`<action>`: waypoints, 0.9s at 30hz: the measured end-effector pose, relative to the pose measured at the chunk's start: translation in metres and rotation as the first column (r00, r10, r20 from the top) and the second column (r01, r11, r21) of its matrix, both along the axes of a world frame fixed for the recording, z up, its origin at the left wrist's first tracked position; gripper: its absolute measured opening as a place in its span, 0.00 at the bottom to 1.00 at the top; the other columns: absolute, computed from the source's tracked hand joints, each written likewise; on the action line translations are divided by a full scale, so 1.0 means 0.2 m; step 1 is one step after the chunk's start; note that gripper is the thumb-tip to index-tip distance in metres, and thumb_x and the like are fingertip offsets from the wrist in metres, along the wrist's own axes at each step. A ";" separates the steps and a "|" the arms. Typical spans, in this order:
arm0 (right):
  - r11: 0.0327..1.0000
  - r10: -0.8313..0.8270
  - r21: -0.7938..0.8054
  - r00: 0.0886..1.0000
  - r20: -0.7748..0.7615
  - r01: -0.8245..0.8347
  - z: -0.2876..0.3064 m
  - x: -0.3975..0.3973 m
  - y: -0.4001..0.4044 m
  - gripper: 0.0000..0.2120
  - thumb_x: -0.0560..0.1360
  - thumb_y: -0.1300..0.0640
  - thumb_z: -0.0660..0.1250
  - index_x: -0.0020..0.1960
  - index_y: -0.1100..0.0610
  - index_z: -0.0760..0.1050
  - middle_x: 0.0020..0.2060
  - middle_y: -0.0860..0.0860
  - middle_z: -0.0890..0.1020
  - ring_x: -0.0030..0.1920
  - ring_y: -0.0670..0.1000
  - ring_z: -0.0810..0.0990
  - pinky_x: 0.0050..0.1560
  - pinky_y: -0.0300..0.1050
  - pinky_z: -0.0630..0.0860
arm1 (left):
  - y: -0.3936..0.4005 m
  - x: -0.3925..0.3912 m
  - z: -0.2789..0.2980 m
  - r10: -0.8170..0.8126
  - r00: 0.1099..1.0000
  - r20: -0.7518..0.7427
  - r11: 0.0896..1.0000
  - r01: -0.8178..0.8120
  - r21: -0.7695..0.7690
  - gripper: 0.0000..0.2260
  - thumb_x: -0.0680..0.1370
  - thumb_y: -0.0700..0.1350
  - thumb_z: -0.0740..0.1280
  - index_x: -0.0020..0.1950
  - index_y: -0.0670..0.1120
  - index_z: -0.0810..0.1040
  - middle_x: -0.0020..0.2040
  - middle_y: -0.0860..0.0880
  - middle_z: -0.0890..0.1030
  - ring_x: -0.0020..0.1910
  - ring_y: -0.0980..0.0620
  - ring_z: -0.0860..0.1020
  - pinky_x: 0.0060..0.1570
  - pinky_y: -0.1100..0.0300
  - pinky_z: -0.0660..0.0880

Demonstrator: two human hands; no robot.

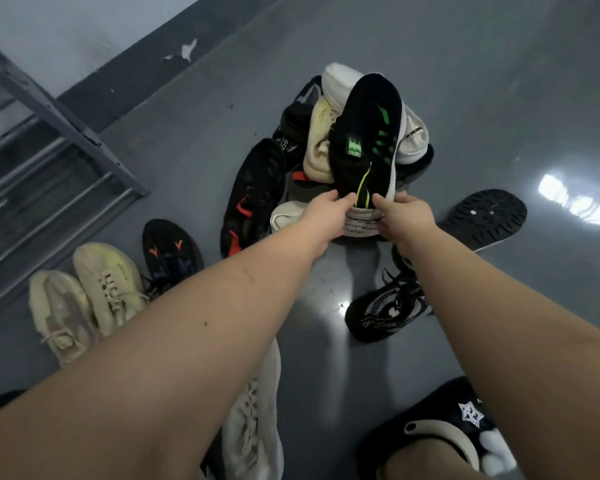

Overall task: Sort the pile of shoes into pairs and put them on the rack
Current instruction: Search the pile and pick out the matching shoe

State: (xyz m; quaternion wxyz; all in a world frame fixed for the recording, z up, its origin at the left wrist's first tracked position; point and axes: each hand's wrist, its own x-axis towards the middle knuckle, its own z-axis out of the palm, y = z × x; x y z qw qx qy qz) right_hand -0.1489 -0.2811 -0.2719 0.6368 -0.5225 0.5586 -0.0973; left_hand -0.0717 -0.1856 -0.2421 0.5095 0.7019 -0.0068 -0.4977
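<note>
While both bare arms reach forward, the left hand [321, 216] and right hand [404, 216] pinch the heel of a black knit sneaker with green stripes and a white sole [368, 133], fingers curled on either side of its yellow-green heel tab. This sneaker lies atop the pile of black, cream and white shoes [312, 147] on the glossy grey floor [465, 81]. Two cream knit sneakers [87, 299] sit side by side near the grey metal rack [49, 143] at left.
</note>
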 end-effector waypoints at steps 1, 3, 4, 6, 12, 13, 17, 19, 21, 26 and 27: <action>0.998 -0.032 0.064 0.999 0.035 0.030 0.02 0.01 0.04 0.06 0.76 0.57 0.67 0.50 0.59 0.76 0.38 0.52 0.76 0.34 0.47 0.73 0.31 0.38 0.72 | 0.04 0.02 0.01 0.006 1.000 0.028 1.000 -0.006 0.001 0.23 0.81 0.47 0.60 0.75 0.44 0.61 0.69 0.46 0.70 0.65 0.48 0.71 0.58 0.56 0.71; 0.985 -0.067 0.163 0.994 0.084 0.052 0.05 0.01 0.12 0.04 0.76 0.57 0.67 0.44 0.55 0.74 0.40 0.52 0.76 0.35 0.47 0.74 0.32 0.37 0.73 | 0.12 0.04 0.05 0.015 0.998 0.059 1.000 -0.016 0.012 0.21 0.80 0.48 0.61 0.72 0.45 0.66 0.67 0.46 0.72 0.64 0.48 0.71 0.59 0.55 0.71; 0.980 -0.062 0.194 0.993 0.101 0.042 0.07 0.00 0.16 0.04 0.76 0.56 0.68 0.44 0.54 0.74 0.40 0.51 0.77 0.36 0.47 0.74 0.33 0.37 0.74 | 0.16 0.05 0.06 0.023 0.998 0.058 1.000 -0.024 0.015 0.20 0.80 0.49 0.61 0.71 0.45 0.67 0.67 0.46 0.72 0.65 0.48 0.71 0.60 0.55 0.72; 0.973 -0.028 0.229 0.991 0.132 -0.003 0.10 -0.04 0.27 0.02 0.76 0.57 0.67 0.45 0.54 0.75 0.40 0.51 0.78 0.36 0.47 0.75 0.35 0.37 0.75 | 0.26 0.05 0.09 0.063 0.998 0.025 0.998 -0.064 0.005 0.20 0.79 0.49 0.63 0.69 0.43 0.68 0.66 0.44 0.73 0.65 0.48 0.72 0.61 0.54 0.73; 0.952 0.064 0.284 0.983 0.172 -0.112 0.19 -0.17 0.62 0.01 0.77 0.61 0.66 0.46 0.57 0.74 0.36 0.51 0.78 0.34 0.48 0.74 0.38 0.39 0.74 | 0.68 -0.03 0.16 0.119 0.989 -0.090 0.991 -0.124 -0.050 0.17 0.80 0.46 0.63 0.68 0.42 0.70 0.58 0.46 0.77 0.55 0.49 0.76 0.60 0.54 0.73; 0.949 0.084 0.289 0.983 0.161 -0.128 0.20 -0.19 0.67 0.02 0.77 0.61 0.66 0.46 0.57 0.74 0.36 0.52 0.77 0.34 0.48 0.74 0.37 0.39 0.74 | 0.75 -0.05 0.16 0.112 0.988 -0.103 0.992 -0.116 -0.042 0.17 0.79 0.45 0.63 0.68 0.42 0.70 0.57 0.46 0.77 0.55 0.49 0.76 0.61 0.54 0.72; 0.926 0.197 0.305 0.974 0.115 -0.223 0.17 -0.24 0.92 0.04 0.77 0.61 0.66 0.50 0.60 0.74 0.38 0.52 0.77 0.35 0.49 0.75 0.37 0.40 0.74 | 1.02 -0.14 0.12 0.073 0.992 -0.102 0.997 -0.071 0.019 0.17 0.79 0.43 0.64 0.67 0.39 0.72 0.56 0.45 0.78 0.55 0.50 0.76 0.60 0.56 0.73; 0.912 0.234 0.330 0.970 0.073 -0.245 0.13 -0.28 1.02 0.05 0.77 0.62 0.66 0.52 0.60 0.73 0.38 0.53 0.78 0.35 0.49 0.75 0.36 0.40 0.75 | 1.15 -0.19 0.06 0.079 0.989 -0.121 0.996 -0.073 0.059 0.15 0.79 0.41 0.63 0.66 0.39 0.72 0.55 0.44 0.79 0.50 0.51 0.78 0.53 0.60 0.74; 0.890 0.269 0.374 0.963 0.030 -0.261 0.10 -0.34 1.11 0.02 0.77 0.63 0.65 0.46 0.60 0.73 0.35 0.53 0.77 0.34 0.49 0.75 0.34 0.39 0.75 | 1.26 -0.26 0.00 0.091 0.983 -0.159 0.993 -0.077 0.091 0.15 0.79 0.40 0.63 0.66 0.39 0.72 0.53 0.44 0.80 0.47 0.51 0.78 0.51 0.59 0.75; 0.890 0.319 0.370 0.944 -0.089 -0.266 0.05 -0.48 1.17 0.05 0.76 0.63 0.67 0.49 0.60 0.71 0.37 0.55 0.78 0.34 0.50 0.75 0.34 0.40 0.75 | 1.32 -0.42 -0.14 0.104 0.975 -0.194 0.989 -0.079 0.128 0.18 0.80 0.39 0.61 0.70 0.41 0.68 0.62 0.42 0.77 0.53 0.49 0.77 0.53 0.59 0.74; 0.894 0.328 0.358 0.938 -0.112 -0.270 0.04 -0.51 1.16 0.07 0.76 0.63 0.67 0.52 0.62 0.71 0.40 0.56 0.79 0.35 0.51 0.77 0.36 0.41 0.76 | 1.31 -0.46 -0.16 0.104 0.973 -0.207 0.989 -0.080 0.125 0.18 0.80 0.39 0.61 0.70 0.41 0.68 0.62 0.42 0.77 0.54 0.48 0.77 0.51 0.59 0.74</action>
